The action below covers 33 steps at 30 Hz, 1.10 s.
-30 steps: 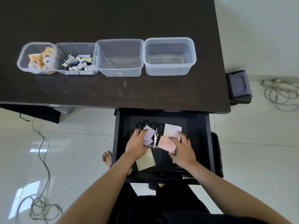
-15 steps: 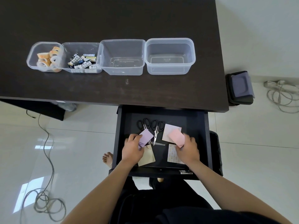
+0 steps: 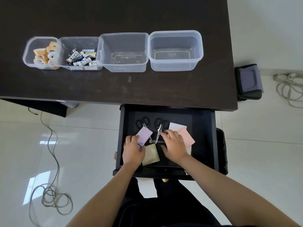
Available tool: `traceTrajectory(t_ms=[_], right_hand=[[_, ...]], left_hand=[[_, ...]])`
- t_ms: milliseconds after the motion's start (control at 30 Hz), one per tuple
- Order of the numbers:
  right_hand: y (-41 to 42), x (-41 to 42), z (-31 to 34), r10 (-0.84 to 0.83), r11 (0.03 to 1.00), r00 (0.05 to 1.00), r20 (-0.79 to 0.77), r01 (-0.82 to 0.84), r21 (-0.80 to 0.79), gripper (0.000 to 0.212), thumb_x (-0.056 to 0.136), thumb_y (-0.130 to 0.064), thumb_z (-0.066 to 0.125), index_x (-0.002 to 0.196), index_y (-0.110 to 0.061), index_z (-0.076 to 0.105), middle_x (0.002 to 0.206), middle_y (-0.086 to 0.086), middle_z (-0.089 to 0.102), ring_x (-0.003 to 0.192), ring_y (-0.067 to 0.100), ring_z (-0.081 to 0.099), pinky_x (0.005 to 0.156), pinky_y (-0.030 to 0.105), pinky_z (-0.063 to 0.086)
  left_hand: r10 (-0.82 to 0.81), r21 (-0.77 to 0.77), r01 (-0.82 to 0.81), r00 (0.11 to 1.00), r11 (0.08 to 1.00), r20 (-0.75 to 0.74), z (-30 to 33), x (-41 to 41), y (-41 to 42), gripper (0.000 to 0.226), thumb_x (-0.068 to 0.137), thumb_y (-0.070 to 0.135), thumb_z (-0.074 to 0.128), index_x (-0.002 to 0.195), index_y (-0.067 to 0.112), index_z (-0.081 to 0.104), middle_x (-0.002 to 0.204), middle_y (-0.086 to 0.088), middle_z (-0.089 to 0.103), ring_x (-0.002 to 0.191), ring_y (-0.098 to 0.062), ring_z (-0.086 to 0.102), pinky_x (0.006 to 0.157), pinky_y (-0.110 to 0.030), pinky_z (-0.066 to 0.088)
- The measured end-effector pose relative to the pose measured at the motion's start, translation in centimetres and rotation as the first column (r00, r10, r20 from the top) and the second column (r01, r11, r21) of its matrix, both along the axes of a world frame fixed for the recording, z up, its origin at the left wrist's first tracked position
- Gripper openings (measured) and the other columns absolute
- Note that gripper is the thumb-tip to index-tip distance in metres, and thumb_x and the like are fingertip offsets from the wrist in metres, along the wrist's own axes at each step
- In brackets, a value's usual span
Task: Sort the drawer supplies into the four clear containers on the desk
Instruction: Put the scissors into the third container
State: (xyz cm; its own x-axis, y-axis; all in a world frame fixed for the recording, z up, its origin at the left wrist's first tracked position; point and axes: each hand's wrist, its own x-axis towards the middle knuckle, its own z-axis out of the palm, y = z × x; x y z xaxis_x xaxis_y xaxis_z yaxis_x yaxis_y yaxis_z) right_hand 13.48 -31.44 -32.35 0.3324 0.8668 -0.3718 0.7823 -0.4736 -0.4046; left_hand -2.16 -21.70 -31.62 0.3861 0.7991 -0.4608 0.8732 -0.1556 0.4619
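The open black drawer under the dark desk holds two black-handled scissors, a beige note pad, a white pad and a pink pad. My left hand pinches a purple pad at the drawer's left. My right hand lies spread beside the pink pad, its fingertips at the right scissors' blades. On the desk stand four clear containers: one with tape rolls, one with batteries, and two with nothing in them.
A grey cable coils on the tiled floor at the left. A dark bag and a pale cord lie on the floor right of the desk. A black object stands right of the drawer.
My right hand has slid left off the pink pad toward the right scissors. My left hand keeps hold of the purple pad. The view has shifted slightly.
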Motion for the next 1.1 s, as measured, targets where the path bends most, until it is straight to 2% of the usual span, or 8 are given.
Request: traceTrajectory(t_ms=[200,367,567,700,767,833,933,1100], right_hand=[[3.3,0.2,-0.7,0.144,0.980,0.987,0.074,-0.132,-0.150,0.038,0.082,-0.020,0.063,0.120,-0.024,0.060,0.136,0.013,0.039,0.117,0.039,0.042,0.097,0.049,0.034],[2.7,0.3,-1.8,0.302,0.945,0.927,0.220,-0.261,-0.196,0.034,0.045,-0.013,0.084,0.075,-0.021,0.070,0.091,0.009,0.056,0.071,0.031,0.059,0.063,0.038,0.051],[2.0,0.8,-1.2,0.358,0.927,0.909,0.213,-0.318,-0.200,0.041,0.043,0.002,0.079,0.079,-0.008,0.063,0.089,0.016,0.058,0.065,0.033,0.060,0.062,0.038,0.051],[1.5,1.7,-0.2,0.314,0.942,0.946,0.077,-0.301,-0.151,0.029,0.075,0.009,0.060,0.103,-0.001,0.055,0.112,0.019,0.046,0.081,0.038,0.055,0.075,0.041,0.044],[1.1,2.3,0.1,0.308,0.944,0.950,0.055,-0.298,-0.141,0.029,0.083,0.009,0.051,0.110,-0.001,0.050,0.120,0.017,0.039,0.085,0.035,0.052,0.072,0.037,0.040],[0.9,2.6,0.2,0.301,0.946,0.953,0.021,-0.296,-0.134,0.031,0.083,0.010,0.051,0.112,-0.001,0.049,0.120,0.015,0.038,0.082,0.033,0.053,0.066,0.038,0.045],[0.4,2.9,0.1,0.311,0.943,0.950,-0.015,-0.311,-0.121,0.036,0.081,0.012,0.051,0.115,0.000,0.049,0.119,0.014,0.038,0.078,0.033,0.056,0.066,0.044,0.052],[-0.6,3.2,0.4,0.278,0.959,0.960,-0.022,-0.279,-0.049,0.024,0.089,0.003,0.046,0.112,-0.005,0.051,0.114,0.009,0.046,0.084,0.026,0.054,0.069,0.040,0.051]], left_hand=[[-0.010,0.059,0.006,0.997,0.998,0.076,0.1,1.1,1.3,0.051,0.085,0.021,0.064,0.132,0.009,0.046,0.133,-0.009,0.042,0.114,-0.028,0.048,0.089,-0.036,0.051],[-0.061,0.070,0.057,0.996,0.996,0.058,-0.5,2.2,2.8,0.050,0.086,0.018,0.063,0.132,0.009,0.045,0.134,-0.010,0.041,0.115,-0.029,0.049,0.085,-0.037,0.052],[-0.160,0.116,0.168,0.985,0.979,-0.071,-0.8,3.4,4.0,0.046,0.088,0.016,0.058,0.131,0.011,0.041,0.140,-0.008,0.035,0.126,-0.030,0.038,0.079,-0.036,0.052],[-0.249,0.193,0.281,0.953,0.940,-0.174,-0.4,4.5,4.6,0.053,0.084,0.007,0.058,0.132,0.014,0.038,0.148,-0.013,0.023,0.134,-0.033,0.027,0.086,-0.040,0.054],[-0.397,0.253,0.447,0.890,0.858,-0.226,-0.5,4.8,5.1,0.068,0.076,-0.001,0.062,0.135,0.021,0.038,0.150,-0.017,0.022,0.135,-0.037,0.027,0.102,-0.049,0.043],[-0.572,0.323,0.644,0.765,0.693,-0.296,-0.8,5.3,5.7,0.075,0.068,-0.004,0.067,0.130,0.032,0.047,0.149,-0.016,0.029,0.132,-0.038,0.033,0.110,-0.053,0.031],[-0.723,0.285,0.794,0.608,0.538,-0.329,-0.6,6.1,6.8,0.052,0.079,0.006,0.065,0.119,0.038,0.060,0.151,-0.010,0.028,0.135,-0.036,0.029,0.113,-0.054,0.021],[-0.768,0.183,0.823,0.568,0.538,-0.297,-0.9,6.5,8.2,0.027,0.087,0.013,0.058,0.101,0.032,0.072,0.149,-0.005,0.029,0.136,-0.031,0.019,0.112,-0.049,0.017]])
